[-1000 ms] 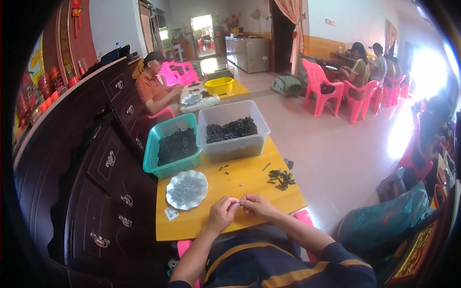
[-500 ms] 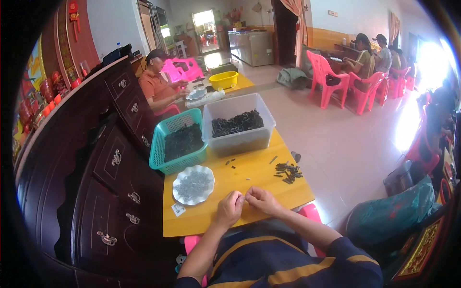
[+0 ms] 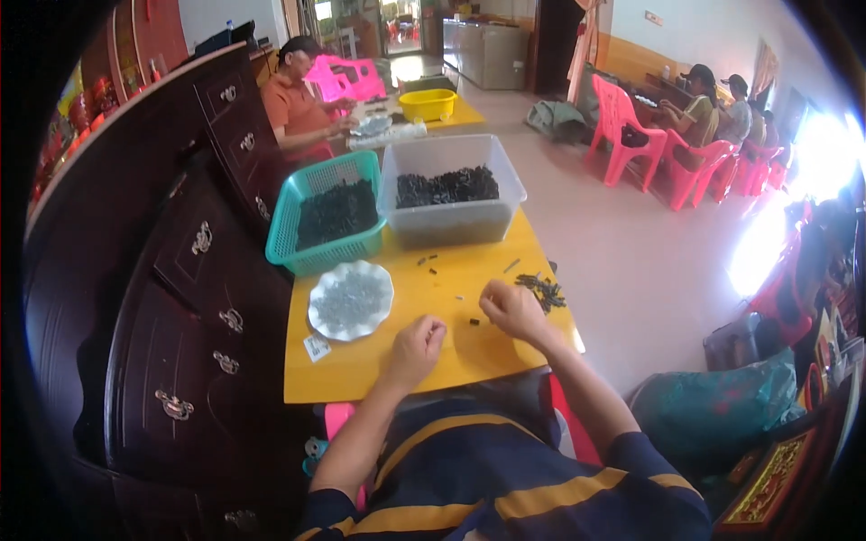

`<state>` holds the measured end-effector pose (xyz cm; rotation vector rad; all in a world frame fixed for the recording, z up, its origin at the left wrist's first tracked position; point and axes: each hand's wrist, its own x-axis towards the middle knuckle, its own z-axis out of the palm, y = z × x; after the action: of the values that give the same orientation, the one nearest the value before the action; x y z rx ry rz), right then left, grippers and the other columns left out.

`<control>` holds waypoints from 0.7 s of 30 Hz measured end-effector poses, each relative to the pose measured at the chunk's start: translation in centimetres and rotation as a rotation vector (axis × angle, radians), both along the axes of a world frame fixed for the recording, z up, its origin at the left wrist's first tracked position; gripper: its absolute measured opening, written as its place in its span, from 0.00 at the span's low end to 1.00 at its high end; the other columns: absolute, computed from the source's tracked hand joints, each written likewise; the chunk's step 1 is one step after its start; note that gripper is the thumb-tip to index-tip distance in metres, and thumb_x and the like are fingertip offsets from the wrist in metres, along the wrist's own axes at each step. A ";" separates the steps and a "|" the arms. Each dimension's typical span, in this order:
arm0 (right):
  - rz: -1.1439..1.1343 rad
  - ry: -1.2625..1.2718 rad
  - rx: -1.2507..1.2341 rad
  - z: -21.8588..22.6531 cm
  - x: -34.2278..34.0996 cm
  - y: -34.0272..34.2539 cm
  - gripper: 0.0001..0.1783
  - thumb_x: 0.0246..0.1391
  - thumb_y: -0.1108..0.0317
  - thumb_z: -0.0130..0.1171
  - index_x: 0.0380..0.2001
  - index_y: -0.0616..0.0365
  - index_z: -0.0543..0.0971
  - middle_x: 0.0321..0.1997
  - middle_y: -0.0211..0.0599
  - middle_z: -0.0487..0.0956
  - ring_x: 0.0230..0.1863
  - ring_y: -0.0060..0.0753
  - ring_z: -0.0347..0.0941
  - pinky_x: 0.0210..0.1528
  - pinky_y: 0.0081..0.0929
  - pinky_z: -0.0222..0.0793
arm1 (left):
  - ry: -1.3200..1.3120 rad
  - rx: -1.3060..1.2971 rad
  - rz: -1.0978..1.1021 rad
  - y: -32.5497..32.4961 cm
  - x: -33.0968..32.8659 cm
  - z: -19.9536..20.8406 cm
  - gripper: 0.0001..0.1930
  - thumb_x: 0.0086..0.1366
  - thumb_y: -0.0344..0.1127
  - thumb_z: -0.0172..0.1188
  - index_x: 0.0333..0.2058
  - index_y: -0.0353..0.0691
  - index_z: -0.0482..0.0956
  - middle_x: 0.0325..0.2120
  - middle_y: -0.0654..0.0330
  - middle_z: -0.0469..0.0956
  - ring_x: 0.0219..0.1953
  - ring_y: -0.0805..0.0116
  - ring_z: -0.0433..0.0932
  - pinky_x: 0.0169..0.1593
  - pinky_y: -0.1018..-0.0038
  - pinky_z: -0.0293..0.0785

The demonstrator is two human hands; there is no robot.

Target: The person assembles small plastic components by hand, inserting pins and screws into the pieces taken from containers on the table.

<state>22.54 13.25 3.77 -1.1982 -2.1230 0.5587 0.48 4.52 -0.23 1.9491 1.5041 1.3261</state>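
My left hand point(image 3: 418, 350) hovers over the table's near edge, thumb pressed to curled fingers; whatever it may hold is hidden. Farther right, my right hand point(image 3: 514, 309) is closed palm-down beside a loose pile of short dark sticks point(image 3: 544, 292), and its fingertips are turned out of sight. Just left of it is a short black piece point(image 3: 474, 322), apart from the hand. A small pale bit point(image 3: 460, 298) lies a little beyond. To the left of my hands sits a white scalloped plate point(image 3: 382, 317) heaped with small clear-grey pieces.
At the table's point(image 3: 397, 383) back stand a green basket point(image 3: 281, 236) and a translucent tub point(image 3: 451, 227), both holding dark pieces. Dark wooden drawers point(image 3: 194, 334) border the left side. A person in orange point(image 3: 287, 106) works beyond, near a yellow basin point(image 3: 428, 105). Pink chairs point(image 3: 622, 131) stand right.
My hands have parted: the right moved right and away toward the stick pile, the left slightly left. A short black piece now shows between them. The whole view has shifted a little.
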 end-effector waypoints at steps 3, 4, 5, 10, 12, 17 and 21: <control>-0.003 -0.104 0.053 -0.1 -0.1 3.0 0.11 0.60 0.61 0.57 0.33 0.58 0.80 0.26 0.51 0.82 0.31 0.58 0.82 0.35 0.49 0.77 | 0.000 -0.005 -0.002 0.1 0.2 0.6 0.07 0.69 0.32 0.59 0.38 0.34 0.78 0.32 0.44 0.81 0.35 0.43 0.82 0.39 0.59 0.77; -0.009 -0.155 0.073 -0.5 -0.8 4.0 0.12 0.60 0.61 0.56 0.33 0.58 0.80 0.27 0.52 0.83 0.32 0.59 0.82 0.36 0.49 0.78 | 0.012 -0.015 0.000 0.1 -0.2 0.3 0.06 0.69 0.32 0.58 0.38 0.34 0.78 0.32 0.44 0.81 0.36 0.43 0.82 0.39 0.58 0.77; -0.010 -0.213 0.103 -1.1 -1.2 4.8 0.12 0.60 0.61 0.55 0.34 0.58 0.81 0.28 0.54 0.83 0.32 0.60 0.82 0.37 0.50 0.78 | 0.023 -0.023 -0.007 0.3 -0.3 0.2 0.06 0.69 0.32 0.58 0.38 0.34 0.78 0.32 0.44 0.81 0.36 0.42 0.82 0.39 0.57 0.77; -0.041 -0.402 0.040 -3.0 -3.7 7.5 0.14 0.60 0.58 0.54 0.36 0.56 0.82 0.32 0.50 0.85 0.35 0.59 0.82 0.40 0.51 0.77 | 0.024 -0.021 -0.006 0.1 -0.2 0.1 0.06 0.69 0.32 0.57 0.37 0.34 0.78 0.32 0.44 0.82 0.36 0.42 0.81 0.40 0.57 0.77; -0.031 -0.458 0.020 -3.2 -4.2 7.6 0.14 0.60 0.57 0.54 0.36 0.56 0.82 0.33 0.50 0.85 0.36 0.59 0.82 0.41 0.51 0.77 | 0.018 -0.026 -0.018 0.2 -0.2 0.0 0.07 0.68 0.32 0.58 0.37 0.34 0.78 0.32 0.44 0.82 0.36 0.42 0.81 0.41 0.57 0.77; -0.066 -0.445 -0.021 -2.5 -3.6 7.0 0.16 0.59 0.55 0.56 0.40 0.54 0.82 0.34 0.51 0.85 0.39 0.58 0.82 0.44 0.51 0.77 | 0.013 -0.015 -0.002 0.2 -0.1 -0.4 0.06 0.67 0.31 0.59 0.36 0.33 0.78 0.30 0.45 0.81 0.34 0.46 0.82 0.39 0.60 0.77; -0.082 -0.380 -0.038 -0.8 -1.6 4.1 0.16 0.60 0.55 0.56 0.41 0.54 0.82 0.34 0.52 0.85 0.39 0.58 0.82 0.45 0.50 0.77 | 0.001 -0.007 0.015 0.3 -0.5 -0.7 0.06 0.67 0.30 0.60 0.35 0.32 0.78 0.29 0.47 0.81 0.31 0.51 0.83 0.37 0.64 0.78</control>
<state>20.99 17.39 3.02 -1.5018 -2.3678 0.3569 0.02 4.78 -0.96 1.9378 1.5246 1.3248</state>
